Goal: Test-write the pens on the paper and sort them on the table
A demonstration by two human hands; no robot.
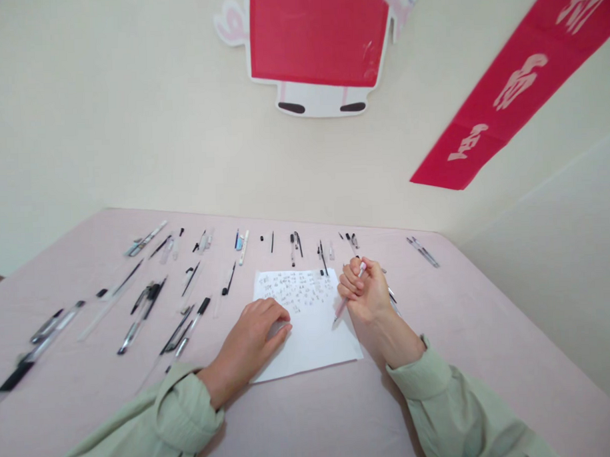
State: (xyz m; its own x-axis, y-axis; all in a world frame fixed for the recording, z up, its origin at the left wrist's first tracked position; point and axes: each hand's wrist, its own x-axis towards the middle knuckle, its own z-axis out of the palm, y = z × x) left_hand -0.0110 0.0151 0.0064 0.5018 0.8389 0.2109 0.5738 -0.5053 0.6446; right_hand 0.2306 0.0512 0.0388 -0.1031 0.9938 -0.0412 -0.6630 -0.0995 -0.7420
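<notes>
A white sheet of paper (313,335) lies on the pink table (469,356), its upper half covered in small handwritten marks. My right hand (365,294) is closed around a pink-and-white pen (348,301), whose tip touches the paper's right side. My left hand (256,337) rests flat on the paper's left edge, fingers stretched out and holding nothing. Both arms wear pale green sleeves.
Several pens and pen parts (142,314) lie spread over the table's left side and along the back behind the paper. Two more pens (423,251) lie at the back right. A cream wall with a red poster (321,41) and a red banner (510,88) stands behind.
</notes>
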